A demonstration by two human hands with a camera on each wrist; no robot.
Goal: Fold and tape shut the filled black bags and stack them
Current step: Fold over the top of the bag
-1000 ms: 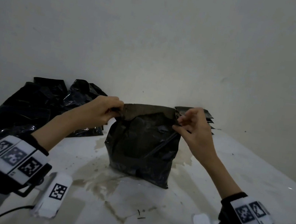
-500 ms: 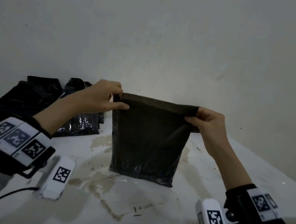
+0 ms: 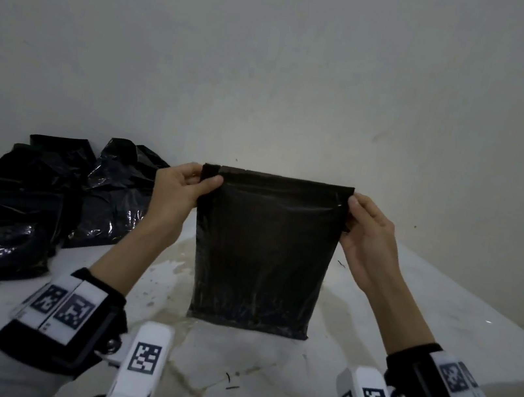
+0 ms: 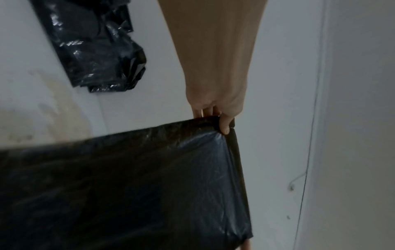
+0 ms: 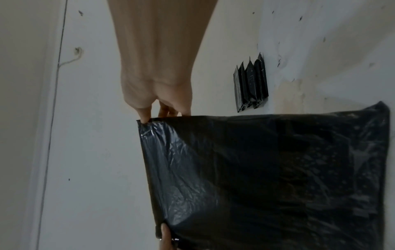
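A filled black bag [image 3: 262,253] stands upright at the middle of the white table [image 3: 422,326], its bottom edge on the stained top. Its upper edge is folded over into a narrow band and stretched straight. My left hand [image 3: 204,177] pinches the top left corner, thumb in front. My right hand [image 3: 353,206] pinches the top right corner. The left wrist view shows that hand [image 4: 222,123] gripping the bag [image 4: 128,186] at its corner. In the right wrist view my right hand [image 5: 147,118] clamps the bag [image 5: 256,169] the same way.
A loose pile of glossy black bags [image 3: 30,202] lies at the table's back left, also seen from the left wrist as bags [image 4: 96,50]. Several small folded black bags [image 5: 250,84] lie in a row behind the held bag. A plain wall stands close behind the table.
The bag was crumpled with my hands close together at its top. Both hands have moved apart and upward, and the bag now hangs flat and taut between them.
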